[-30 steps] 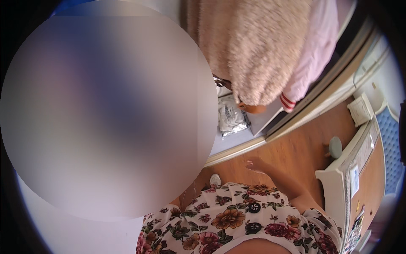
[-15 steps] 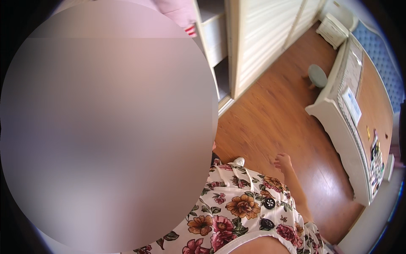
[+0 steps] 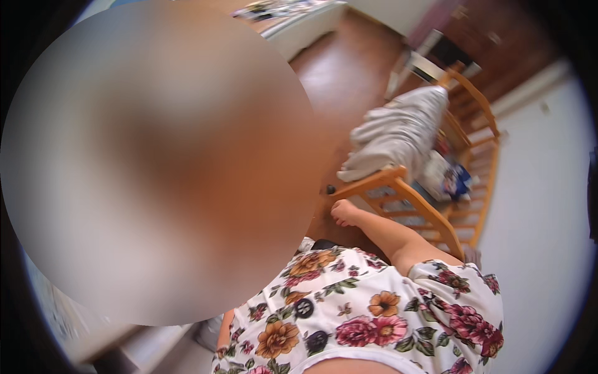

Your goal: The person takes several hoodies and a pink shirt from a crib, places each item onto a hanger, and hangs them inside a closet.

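Observation:
My right hand [image 3: 346, 213] hangs low in front of me with its fingers loosely curled in, and nothing shows in it. It is close to the near end of a wooden crib [image 3: 430, 215], apart from the frame as far as I can see. A pale grey cloth [image 3: 402, 128] lies bunched over the crib's side rail. Inside the crib are a white and blue package [image 3: 451, 177] and other items too smeared to name. My left hand is out of sight; only a sliver of that arm shows beside my flowered top, and a large blurred disc covers the left side.
Brown wooden floor [image 3: 349, 59] runs beyond the crib, and a pale wall [image 3: 536, 187] stands along its right. At the top is the end of a white bed frame [image 3: 311, 25] with things on it. A dark reddish-brown cabinet [image 3: 492, 37] stands at the far right.
My view has swung round to the right, from the wardrobe and bed to the crib. The right hand, whose fingers were spread over the floor, is now curled near the crib.

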`<state>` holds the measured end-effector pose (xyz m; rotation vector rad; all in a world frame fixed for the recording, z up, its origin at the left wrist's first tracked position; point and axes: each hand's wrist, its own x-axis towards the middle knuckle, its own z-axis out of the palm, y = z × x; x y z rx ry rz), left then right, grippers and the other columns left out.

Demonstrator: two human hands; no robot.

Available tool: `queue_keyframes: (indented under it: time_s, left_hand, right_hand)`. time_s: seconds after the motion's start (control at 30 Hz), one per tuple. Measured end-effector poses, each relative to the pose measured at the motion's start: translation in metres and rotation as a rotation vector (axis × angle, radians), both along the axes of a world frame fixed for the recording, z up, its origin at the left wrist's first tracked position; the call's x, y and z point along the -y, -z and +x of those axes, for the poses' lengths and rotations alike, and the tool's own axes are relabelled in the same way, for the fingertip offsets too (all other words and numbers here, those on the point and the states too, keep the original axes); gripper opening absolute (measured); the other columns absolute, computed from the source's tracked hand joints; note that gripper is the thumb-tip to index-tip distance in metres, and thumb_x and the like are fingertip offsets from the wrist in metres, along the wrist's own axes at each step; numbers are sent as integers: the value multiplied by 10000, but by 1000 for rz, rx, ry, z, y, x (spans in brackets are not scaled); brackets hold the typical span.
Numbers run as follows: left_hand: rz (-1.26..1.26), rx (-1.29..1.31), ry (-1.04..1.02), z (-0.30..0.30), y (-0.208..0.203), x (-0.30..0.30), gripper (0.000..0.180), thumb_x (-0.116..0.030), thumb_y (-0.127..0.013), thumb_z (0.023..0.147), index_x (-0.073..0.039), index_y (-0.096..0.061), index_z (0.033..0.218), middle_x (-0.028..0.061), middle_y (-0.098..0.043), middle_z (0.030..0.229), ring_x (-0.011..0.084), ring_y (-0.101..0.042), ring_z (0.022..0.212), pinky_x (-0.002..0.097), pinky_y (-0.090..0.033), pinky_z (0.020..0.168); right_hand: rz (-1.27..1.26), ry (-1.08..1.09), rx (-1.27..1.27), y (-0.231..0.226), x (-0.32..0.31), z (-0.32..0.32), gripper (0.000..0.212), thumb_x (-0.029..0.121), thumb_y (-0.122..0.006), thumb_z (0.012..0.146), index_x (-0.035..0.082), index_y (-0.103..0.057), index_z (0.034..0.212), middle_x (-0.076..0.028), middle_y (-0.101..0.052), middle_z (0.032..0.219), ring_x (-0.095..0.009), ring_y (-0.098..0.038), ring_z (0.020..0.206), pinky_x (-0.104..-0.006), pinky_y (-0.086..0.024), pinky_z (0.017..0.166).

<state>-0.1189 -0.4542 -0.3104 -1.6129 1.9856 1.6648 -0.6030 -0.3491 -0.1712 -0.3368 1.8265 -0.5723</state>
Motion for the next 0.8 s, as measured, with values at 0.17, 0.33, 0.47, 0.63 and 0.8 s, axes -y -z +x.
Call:
queue_keyframes:
  time_s: [0.17, 0.33, 0.47, 0.63, 0.8]
  left_hand:
    - [304, -51, -253, -72, -43, 51, 58, -59, -515, 769, -43, -539, 819, 61, -511, 592, 128, -515, 503, 247, -386, 382]
    - [442, -25, -310, -109, -64, 54, 95, -25, -450, 780, -59, -470, 867, 26, -419, 556, 122, -418, 418, 231, -301, 321]
    - [549, -10, -157, -157, -68, 56, 65, -33, -451, 781, -85, -482, 757, 11, -408, 552, 113, -392, 412, 240, -289, 332]
    - [476, -288, -17, -263, -121, 54, 79, -43, -472, 792, -52, -512, 859, 16, -468, 619, 101, -439, 484, 219, -328, 390]
    - [196, -655, 221, -326, -170, 58, 197, -96, -538, 815, -5, -524, 990, 36, -538, 751, 95, -504, 605, 207, -412, 512]
  right_hand:
    - [116, 183, -52, -49, -74, 12, 254, 101, -512, 747, 35, -556, 988, -102, -564, 772, -220, -573, 608, -351, -489, 546]
    - [-121, 300, 62, -82, -87, 42, 298, 133, -527, 747, -3, -556, 1011, -100, -586, 841, -174, -581, 664, -303, -494, 578]
    - [-397, 243, 156, -144, -85, 30, 316, 164, -528, 774, -9, -543, 1037, -78, -592, 861, -159, -589, 693, -280, -492, 608]
    - [-625, 460, 225, -192, -73, 27, 224, 131, -507, 832, 10, -538, 1019, -77, -596, 866, -140, -584, 708, -263, -489, 654]
    - [-879, 732, 147, -227, -52, 22, 155, 100, -507, 834, 17, -544, 959, -77, -598, 775, -139, -585, 673, -261, -495, 610]
